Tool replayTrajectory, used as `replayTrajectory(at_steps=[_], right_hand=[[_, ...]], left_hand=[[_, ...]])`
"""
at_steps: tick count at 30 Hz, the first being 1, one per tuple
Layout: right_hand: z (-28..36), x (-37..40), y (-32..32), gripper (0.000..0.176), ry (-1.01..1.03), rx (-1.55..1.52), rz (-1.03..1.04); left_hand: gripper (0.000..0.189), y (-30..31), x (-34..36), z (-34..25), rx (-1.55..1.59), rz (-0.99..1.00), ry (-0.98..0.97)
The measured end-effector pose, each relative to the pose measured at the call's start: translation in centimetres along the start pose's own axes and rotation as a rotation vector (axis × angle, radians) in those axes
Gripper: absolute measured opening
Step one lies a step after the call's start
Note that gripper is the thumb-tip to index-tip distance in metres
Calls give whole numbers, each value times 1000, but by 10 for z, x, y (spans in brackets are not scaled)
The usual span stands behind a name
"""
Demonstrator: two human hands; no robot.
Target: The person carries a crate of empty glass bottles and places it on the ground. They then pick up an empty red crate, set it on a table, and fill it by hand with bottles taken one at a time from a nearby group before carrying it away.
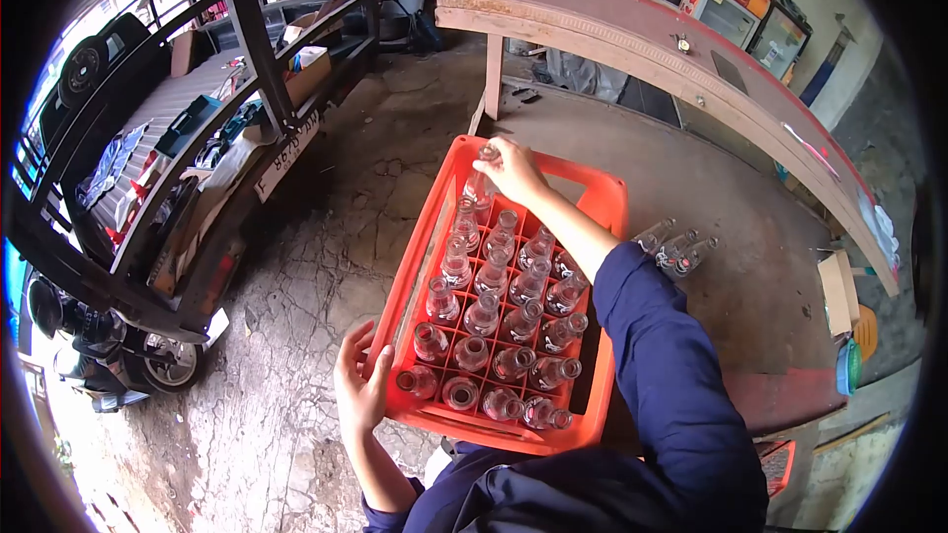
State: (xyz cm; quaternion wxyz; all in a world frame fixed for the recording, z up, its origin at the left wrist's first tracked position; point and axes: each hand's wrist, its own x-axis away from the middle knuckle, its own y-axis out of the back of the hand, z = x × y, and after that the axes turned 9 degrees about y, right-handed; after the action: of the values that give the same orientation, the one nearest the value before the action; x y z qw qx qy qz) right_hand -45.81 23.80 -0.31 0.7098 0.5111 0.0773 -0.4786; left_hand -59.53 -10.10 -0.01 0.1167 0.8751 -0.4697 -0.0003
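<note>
A red plastic crate (415, 281) with a divided grid stands tilted in front of my body, and clear glass bottles (482, 313) fill most of its compartments. At the crate's far left corner, my right hand (512, 170) has its fingers closed round the neck of a clear bottle (479, 191). My left hand (362, 375) rests against the crate's near left edge, its thumb raised and apart from the fingers, some of which are hidden behind the rim.
Several more glass bottles (678, 249) stand right of the crate, beneath a long red-topped table (592, 5). A truck bed with black rails (265, 69) is at the left, with a motorcycle (128, 350) below it. Cracked concrete floor (286, 296) lies left of the crate.
</note>
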Motion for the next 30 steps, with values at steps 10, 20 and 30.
replayTrajectory(at_steps=[10, 20, 30], right_hand=[[9, 9, 22, 28, -155, -169, 98], [-58, 126, 229, 30, -304, 695, -58], [-78, 176, 217, 26, -288, 692, 223]], left_hand=[[40, -2, -1, 2, 40, 18, 11], [37, 1, -6, 13, -1, 37, -2], [36, 0, -5, 14, -2, 8, -18]])
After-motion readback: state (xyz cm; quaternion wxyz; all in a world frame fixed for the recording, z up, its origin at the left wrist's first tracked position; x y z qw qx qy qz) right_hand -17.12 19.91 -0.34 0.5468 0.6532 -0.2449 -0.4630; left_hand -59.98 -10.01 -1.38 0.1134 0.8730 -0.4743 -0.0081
